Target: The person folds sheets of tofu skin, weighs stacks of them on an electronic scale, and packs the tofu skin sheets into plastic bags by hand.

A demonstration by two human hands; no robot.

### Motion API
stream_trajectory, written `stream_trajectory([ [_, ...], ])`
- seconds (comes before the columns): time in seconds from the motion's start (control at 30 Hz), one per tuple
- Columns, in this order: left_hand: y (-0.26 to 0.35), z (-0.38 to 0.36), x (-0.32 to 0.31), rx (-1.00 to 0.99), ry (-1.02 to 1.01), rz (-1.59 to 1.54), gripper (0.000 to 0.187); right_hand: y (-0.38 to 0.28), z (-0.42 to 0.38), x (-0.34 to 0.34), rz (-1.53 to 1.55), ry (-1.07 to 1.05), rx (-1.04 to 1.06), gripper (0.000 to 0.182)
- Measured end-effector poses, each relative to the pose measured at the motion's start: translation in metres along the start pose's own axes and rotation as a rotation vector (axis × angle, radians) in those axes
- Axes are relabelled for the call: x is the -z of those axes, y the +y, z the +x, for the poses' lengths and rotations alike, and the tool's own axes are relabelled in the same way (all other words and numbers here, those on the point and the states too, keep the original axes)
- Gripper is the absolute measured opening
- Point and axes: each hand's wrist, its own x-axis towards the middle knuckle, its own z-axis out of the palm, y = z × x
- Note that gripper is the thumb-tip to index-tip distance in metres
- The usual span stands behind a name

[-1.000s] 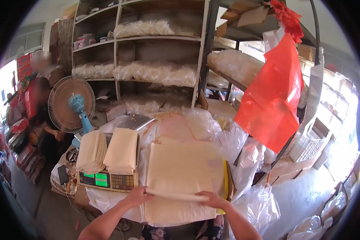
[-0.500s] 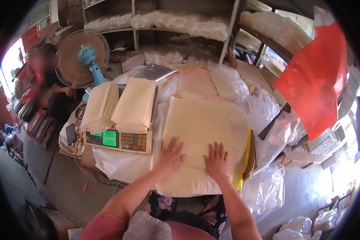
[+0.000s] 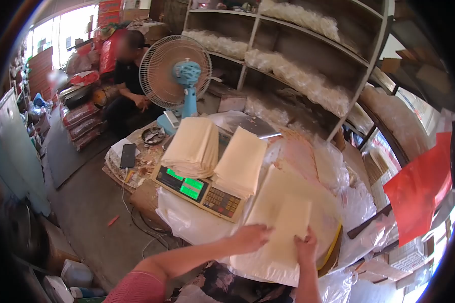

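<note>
My right hand point(image 3: 306, 246) has its fingers closed on the near edge of a narrow folded sheet point(image 3: 294, 217). My left hand point(image 3: 249, 238) is just left of that sheet, above the large pale sheets point(image 3: 265, 207), its fingers bent; whether it holds anything is hard to make out. To the left, a scale point(image 3: 199, 191) with a lit green display carries two stacks of folded pale sheets, a thick one point(image 3: 192, 146) and a thinner one point(image 3: 241, 159).
A blue fan point(image 3: 187, 76) stands behind the scale. A phone point(image 3: 128, 155) with a cable lies at the left. A seated person point(image 3: 129, 81) is beyond it. Shelves with plastic-wrapped bundles point(image 3: 298, 78) are behind; a red sheet point(image 3: 419, 192) hangs at right.
The view has turned left. My hands were flat and spread on the large sheet; now the right one grips a narrow folded sheet lying there, and the left is lifted with bent fingers.
</note>
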Motion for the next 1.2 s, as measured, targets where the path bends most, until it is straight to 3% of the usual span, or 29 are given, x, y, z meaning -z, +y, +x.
stream_trajectory([
  [0.03, -0.007, 0.002, 0.033, -0.097, 0.309, -0.054, 0.033, -0.035, 0.010, -0.009, 0.018, 0.024, 0.128, 0.059],
  [0.07, -0.020, 0.005, 0.070, 0.161, 0.361, -0.025, 0.022, -0.069, 0.020, -0.019, 0.111, -0.020, 0.138, 0.058],
  [0.1, -0.029, 0.007, 0.118, 0.058, 0.594, -0.004, 0.019, -0.101, 0.031, -0.032, 0.203, -0.063, 0.146, 0.057],
  [0.13, -0.048, 0.014, 0.149, 0.289, 0.735, 0.061, 0.020, -0.131, 0.040, -0.048, 0.265, -0.112, 0.148, 0.057],
  [0.17, -0.086, 0.017, 0.171, 0.257, 0.820, 0.262, 0.022, -0.155, 0.050, -0.066, 0.329, -0.160, 0.151, 0.057],
  [0.23, -0.119, 0.023, 0.209, 0.552, 0.603, 0.526, 0.036, -0.168, 0.085, -0.100, 0.390, -0.217, 0.151, 0.060],
  [0.27, -0.126, 0.024, 0.213, 0.553, 0.616, 0.532, 0.036, -0.171, 0.102, -0.121, 0.433, -0.216, 0.144, 0.058],
  [0.33, -0.138, 0.028, 0.219, 0.703, 0.378, 0.588, 0.053, -0.155, 0.133, -0.163, 0.465, -0.210, 0.132, 0.055],
  [0.4, -0.150, 0.033, 0.227, 0.692, 0.328, 0.573, 0.056, -0.120, 0.163, -0.194, 0.453, -0.205, 0.130, 0.054],
  [0.43, -0.157, 0.034, 0.228, 0.684, 0.260, 0.553, 0.060, -0.098, 0.173, -0.205, 0.131, -0.149, 0.095, 0.044],
  [0.47, -0.163, 0.035, 0.231, 0.688, 0.253, 0.548, 0.060, -0.091, 0.171, -0.211, -0.192, -0.092, 0.056, 0.034],
  [0.53, -0.176, 0.037, 0.238, 0.642, 0.150, 0.499, 0.050, -0.098, 0.168, -0.212, -0.257, -0.087, 0.061, 0.033],
  [0.67, -0.199, 0.034, 0.244, 0.506, 0.236, 0.478, 0.035, -0.106, 0.176, -0.200, -0.383, -0.185, 0.095, 0.040],
  [0.7, -0.203, 0.030, 0.252, 0.540, 0.312, 0.227, 0.028, -0.108, 0.175, -0.196, -0.386, -0.179, 0.098, 0.040],
  [0.77, -0.209, 0.013, 0.269, 0.598, 0.445, -0.245, 0.016, -0.124, 0.150, -0.182, -0.792, 0.226, 0.798, 0.053],
  [0.8, -0.206, -0.001, 0.279, 0.623, 0.509, -0.462, 0.012, -0.137, 0.136, -0.172, -0.791, 0.224, 0.788, 0.053],
  [0.87, -0.192, -0.024, 0.297, 0.634, 0.624, -0.579, 0.007, -0.164, 0.119, -0.148, -0.507, -0.010, 0.540, 0.056],
  [0.93, -0.223, -0.042, 0.309, 0.514, 0.687, -0.686, 0.005, -0.152, 0.133, -0.129, -0.464, -0.036, 0.488, 0.055],
  [1.0, -0.208, -0.047, 0.319, 0.360, 0.884, -0.587, 0.007, -0.150, 0.134, -0.118, -0.432, -0.067, 0.425, 0.055],
  [1.1, -0.126, -0.032, 0.337, 0.221, 0.904, -0.883, 0.010, -0.169, 0.120, -0.121, -0.262, -0.112, 0.353, 0.052],
  [1.17, -0.104, -0.008, 0.325, 0.224, 0.893, -0.805, 0.014, -0.186, 0.109, -0.137, 0.142, -0.235, 0.098, 0.048],
  [1.2, -0.117, 0.008, 0.307, 0.222, 0.858, -0.641, 0.015, -0.191, 0.106, -0.145, 0.145, -0.236, 0.094, 0.048],
])
